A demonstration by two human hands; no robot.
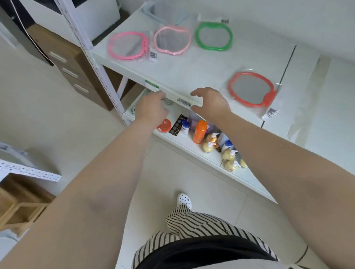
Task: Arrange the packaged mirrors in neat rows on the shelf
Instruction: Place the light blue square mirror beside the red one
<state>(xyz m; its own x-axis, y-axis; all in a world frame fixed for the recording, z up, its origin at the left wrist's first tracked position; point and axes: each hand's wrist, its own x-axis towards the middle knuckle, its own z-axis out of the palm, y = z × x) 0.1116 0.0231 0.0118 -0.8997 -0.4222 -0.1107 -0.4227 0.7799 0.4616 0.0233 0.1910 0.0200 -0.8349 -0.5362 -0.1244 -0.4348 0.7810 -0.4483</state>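
Note:
On the white shelf [187, 72], three packaged apple-shaped mirrors lie in a row at the back: a bright pink one [128, 45], a pale pink one [172, 40] and a green one [214, 36]. Behind them lies a pale blue packaged mirror [164, 10]. A red-orange packaged mirror [251, 88] lies alone near the shelf's front edge, to the right. My left hand [151, 108] and my right hand [211, 102] hover at the front edge with loosely curled fingers and hold nothing. The right hand is just left of the red-orange mirror.
The lower shelf [198, 149] holds several bottles, including an orange one [200, 130], and pump dispensers. A brown drawer cabinet [71, 66] stands left of the shelf post [97, 64]. A wooden stool [15, 208] and another white rack [18, 168] are at the left.

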